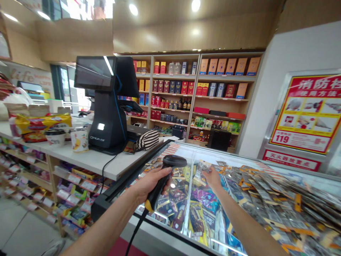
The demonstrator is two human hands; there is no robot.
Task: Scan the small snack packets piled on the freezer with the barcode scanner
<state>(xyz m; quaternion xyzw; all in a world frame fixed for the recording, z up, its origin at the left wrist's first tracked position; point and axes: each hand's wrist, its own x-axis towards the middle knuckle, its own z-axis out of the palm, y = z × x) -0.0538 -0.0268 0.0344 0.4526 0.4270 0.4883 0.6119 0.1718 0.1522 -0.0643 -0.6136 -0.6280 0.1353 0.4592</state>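
Observation:
My left hand (153, 183) is wrapped round the handle of a black corded barcode scanner (173, 161), whose head points to the right. Across from it, my right hand (211, 177) pinches a small clear packet (201, 170) in front of the scanner head. Both hands are above the glass top of a freezer chest (189, 199), with colourful wrapped packs visible under the glass. To the right of my right hand, a large heap of similar flat packets (277, 199) with orange and dark parts is spread over the glass.
A black point-of-sale terminal (106, 113) stands on the white counter (106, 161) at left, near a striped cap (148, 139), cups (80, 139) and a yellow noodle pack (42, 126). Shelves of boxes (173, 87) line the back wall. The scanner cord (134, 231) hangs down in front.

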